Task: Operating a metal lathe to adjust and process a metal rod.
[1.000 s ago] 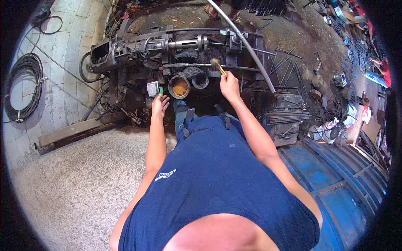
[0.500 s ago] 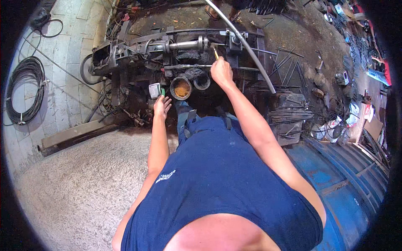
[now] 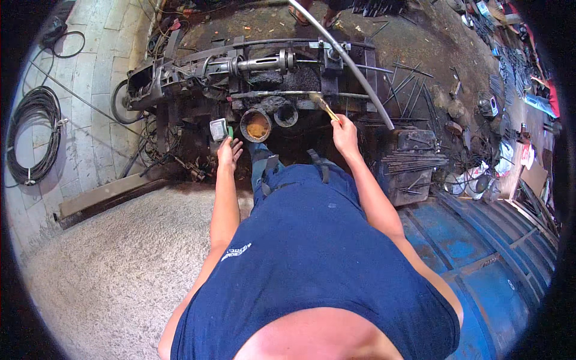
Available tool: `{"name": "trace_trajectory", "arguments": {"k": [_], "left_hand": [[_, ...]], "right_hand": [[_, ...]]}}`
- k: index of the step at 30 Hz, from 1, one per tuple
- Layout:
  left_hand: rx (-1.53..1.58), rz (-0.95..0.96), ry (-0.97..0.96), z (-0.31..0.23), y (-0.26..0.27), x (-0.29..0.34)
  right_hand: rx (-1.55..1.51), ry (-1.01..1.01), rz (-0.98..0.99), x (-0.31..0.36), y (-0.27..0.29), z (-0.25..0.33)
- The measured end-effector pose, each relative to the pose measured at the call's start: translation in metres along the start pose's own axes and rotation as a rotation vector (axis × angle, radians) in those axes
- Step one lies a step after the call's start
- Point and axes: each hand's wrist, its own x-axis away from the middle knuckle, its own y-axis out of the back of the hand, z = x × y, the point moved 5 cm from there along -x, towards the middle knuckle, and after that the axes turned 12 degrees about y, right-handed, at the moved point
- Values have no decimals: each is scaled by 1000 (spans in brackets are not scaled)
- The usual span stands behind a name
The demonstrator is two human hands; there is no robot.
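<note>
In my right hand [image 3: 345, 137] is a small brush [image 3: 327, 108] with a light handle, gripped in closed fingers. Its bristle end points up and left, at the thin bar along the machine's near side. My left hand [image 3: 228, 153] has its fingers apart, with fingertips at the green part [image 3: 230, 132] beside a small grey box [image 3: 219, 130]. Whether they press on it I cannot tell. Beyond my hands lies a long greasy machine with a slotted metal cylinder [image 3: 264, 63]. A round can [image 3: 256, 125] with orange-brown contents and a smaller dark can [image 3: 286, 116] stand between my hands.
A long grey pipe [image 3: 354, 69] slants over the machine's right side. Thin rods lie on a metal stand [image 3: 414, 162] at right, beside blue metal panels [image 3: 462, 252]. Coiled black cable [image 3: 36, 135] lies at left. Another person's feet [image 3: 300, 16] show at the far edge.
My right hand has come back toward me and to the right, drawing the brush away from the cylinder's end. My left hand stays by the green part.
</note>
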Motion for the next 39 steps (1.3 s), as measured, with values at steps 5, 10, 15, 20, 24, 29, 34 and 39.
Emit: {"name": "trace_trajectory", "arguments": {"k": [5,10,15,20,24,29,34,39], "left_hand": [[-13,0,-10,2,0,-5],[-3,11,-13,2,-5,-3],[-20,-2,-27,3,-6,0],[-18,8,-34,2,-5,3],[0,13,-25,2,-4,1],[3,13,-32,2,-2,5],[-8,13,-43,2,-3,9],[-10,27,-43,1,-2,11]], "right_hand": [[-8,-37,2,-2,1,-5],[-34,-34,-7,-5,-4,0],[-14,-52,3,-6,-8,-3],[-28,-52,27,-9,-15,-6],[-29,-38,37,-11,-19,-3],[-24,-12,50,-16,-24,11],[16,12,40,-28,-29,22],[45,6,51,-37,-33,32]]}}
